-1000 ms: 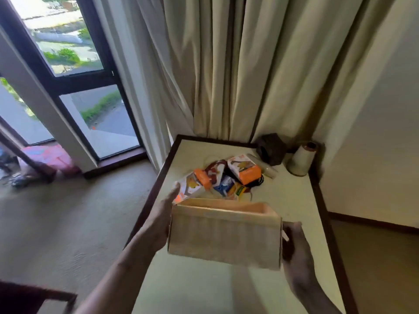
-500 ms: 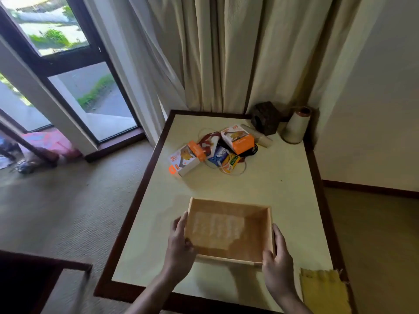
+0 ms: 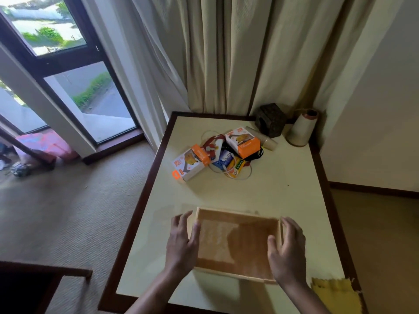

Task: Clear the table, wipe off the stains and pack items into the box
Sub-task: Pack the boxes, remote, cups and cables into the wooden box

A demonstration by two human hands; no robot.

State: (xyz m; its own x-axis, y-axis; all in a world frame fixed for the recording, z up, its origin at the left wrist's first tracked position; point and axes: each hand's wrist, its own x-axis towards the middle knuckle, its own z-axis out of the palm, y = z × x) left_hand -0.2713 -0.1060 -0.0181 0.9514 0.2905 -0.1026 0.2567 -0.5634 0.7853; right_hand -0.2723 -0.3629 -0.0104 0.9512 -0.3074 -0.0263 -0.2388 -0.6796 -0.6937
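An open, empty wooden box (image 3: 238,214) rests on the near half of the cream table (image 3: 283,196). My left hand (image 3: 181,243) clasps its left wall, thumb over the rim. My right hand (image 3: 286,250) clasps the right wall, thumb inside. At the far middle lies a pile: an orange-and-white carton (image 3: 190,164), a second orange carton (image 3: 243,141), coloured packets (image 3: 226,162), a black cable (image 3: 257,155) and white cords. A small dark spot (image 3: 288,185) marks the tabletop. A yellow cloth (image 3: 335,295) lies at the near right corner.
A dark cube (image 3: 271,120), a pale thread cone (image 3: 302,128) and a lying translucent cup (image 3: 268,143) occupy the far right corner. Curtains (image 3: 215,53) hang behind the table. Dark furniture (image 3: 34,286) stands on the carpet at lower left.
The box came down from mid-air onto the near part of the table between both hands. My view tilted downward, bringing the yellow cloth into sight.
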